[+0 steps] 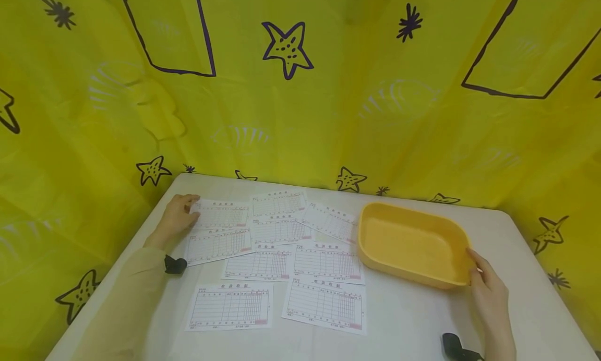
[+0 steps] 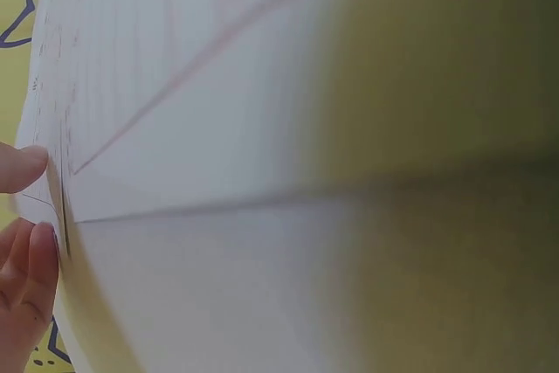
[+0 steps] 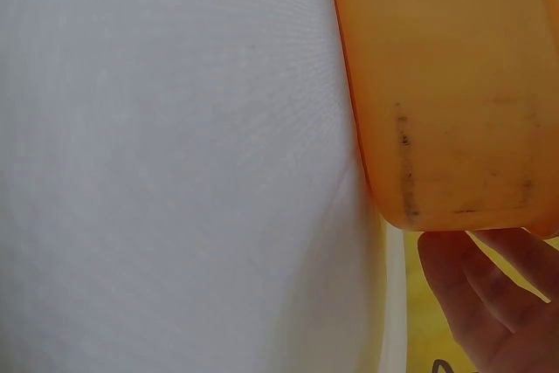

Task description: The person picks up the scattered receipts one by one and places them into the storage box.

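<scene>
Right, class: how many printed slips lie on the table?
9: two slips at the left, two at the back middle, one right of those, two in the central row, two nearest the camera. More could be hidden underneath.

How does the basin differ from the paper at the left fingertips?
The basin is yellow; the paper is white with printed lines. The basin has raised walls; the paper is a thin sheet. The basin is larger than the paper. Both have a hand at one end: right hand at the basin, left hand at the paper.
</scene>
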`<move>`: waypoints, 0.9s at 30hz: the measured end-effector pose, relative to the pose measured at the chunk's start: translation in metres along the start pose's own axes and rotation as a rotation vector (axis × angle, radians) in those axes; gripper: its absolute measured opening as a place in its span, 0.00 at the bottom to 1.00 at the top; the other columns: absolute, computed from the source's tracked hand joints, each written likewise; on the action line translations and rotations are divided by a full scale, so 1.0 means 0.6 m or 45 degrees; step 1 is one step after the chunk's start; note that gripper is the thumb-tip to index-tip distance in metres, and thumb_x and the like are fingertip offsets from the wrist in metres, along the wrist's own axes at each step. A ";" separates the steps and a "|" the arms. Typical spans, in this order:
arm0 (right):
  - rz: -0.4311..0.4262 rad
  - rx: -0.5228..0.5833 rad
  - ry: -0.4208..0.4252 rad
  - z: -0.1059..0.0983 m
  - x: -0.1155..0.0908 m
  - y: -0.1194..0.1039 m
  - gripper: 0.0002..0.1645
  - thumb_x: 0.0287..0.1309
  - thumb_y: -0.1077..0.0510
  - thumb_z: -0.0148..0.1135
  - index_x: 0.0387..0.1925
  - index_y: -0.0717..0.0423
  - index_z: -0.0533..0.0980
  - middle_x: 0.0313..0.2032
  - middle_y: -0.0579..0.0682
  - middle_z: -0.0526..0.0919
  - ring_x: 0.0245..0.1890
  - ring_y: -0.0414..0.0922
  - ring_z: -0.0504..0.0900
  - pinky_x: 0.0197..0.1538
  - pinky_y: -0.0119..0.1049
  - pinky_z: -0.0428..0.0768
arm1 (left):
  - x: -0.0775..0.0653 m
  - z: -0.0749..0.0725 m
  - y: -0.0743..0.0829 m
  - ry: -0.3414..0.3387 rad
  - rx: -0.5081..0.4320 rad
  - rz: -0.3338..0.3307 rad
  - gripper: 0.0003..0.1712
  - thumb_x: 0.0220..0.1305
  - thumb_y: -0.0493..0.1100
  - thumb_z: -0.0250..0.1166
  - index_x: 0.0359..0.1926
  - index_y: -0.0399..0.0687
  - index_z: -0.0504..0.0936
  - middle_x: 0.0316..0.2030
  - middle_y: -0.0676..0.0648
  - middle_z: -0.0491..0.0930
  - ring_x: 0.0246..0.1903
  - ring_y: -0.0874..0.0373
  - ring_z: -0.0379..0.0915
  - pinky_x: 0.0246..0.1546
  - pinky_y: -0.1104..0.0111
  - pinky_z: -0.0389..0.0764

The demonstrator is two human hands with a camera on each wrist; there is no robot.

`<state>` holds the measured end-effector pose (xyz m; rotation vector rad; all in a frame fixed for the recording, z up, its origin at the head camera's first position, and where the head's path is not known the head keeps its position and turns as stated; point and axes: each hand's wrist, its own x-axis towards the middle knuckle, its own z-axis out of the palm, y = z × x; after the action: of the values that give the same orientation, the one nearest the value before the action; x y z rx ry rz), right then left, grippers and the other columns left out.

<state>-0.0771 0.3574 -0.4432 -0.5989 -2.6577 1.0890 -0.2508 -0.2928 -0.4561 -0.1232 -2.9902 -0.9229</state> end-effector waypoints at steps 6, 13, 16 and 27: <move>0.009 0.000 -0.016 0.000 0.001 0.000 0.29 0.70 0.56 0.34 0.70 0.55 0.61 0.63 0.67 0.68 0.37 0.21 0.60 0.35 0.17 0.62 | -0.004 0.000 0.003 0.021 -0.062 -0.052 0.26 0.62 0.34 0.58 0.61 0.36 0.66 0.53 0.29 0.66 0.47 0.38 0.65 0.45 0.51 0.73; 0.021 -0.010 -0.020 0.001 0.002 0.003 0.29 0.70 0.55 0.33 0.70 0.54 0.61 0.65 0.67 0.67 0.39 0.19 0.57 0.37 0.20 0.61 | -0.003 0.003 -0.001 0.097 -0.091 -0.030 0.16 0.61 0.31 0.57 0.51 0.33 0.70 0.50 0.30 0.68 0.46 0.39 0.67 0.46 0.51 0.73; 0.027 -0.009 -0.023 0.001 0.003 0.003 0.29 0.71 0.55 0.33 0.70 0.53 0.60 0.66 0.67 0.66 0.43 0.24 0.63 0.39 0.21 0.61 | -0.005 0.002 -0.001 0.112 -0.116 -0.049 0.15 0.60 0.30 0.55 0.49 0.32 0.72 0.49 0.30 0.70 0.47 0.37 0.68 0.49 0.48 0.74; 0.014 0.007 -0.005 0.002 0.002 0.002 0.29 0.70 0.55 0.34 0.70 0.54 0.61 0.66 0.66 0.67 0.39 0.20 0.61 0.35 0.15 0.62 | -0.017 -0.014 0.007 0.158 -0.244 -0.100 0.20 0.66 0.32 0.47 0.57 0.35 0.73 0.56 0.32 0.70 0.52 0.38 0.66 0.48 0.55 0.72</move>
<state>-0.0784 0.3581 -0.4449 -0.6121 -2.6568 1.1015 -0.2406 -0.2947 -0.4468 0.0498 -2.8067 -1.1775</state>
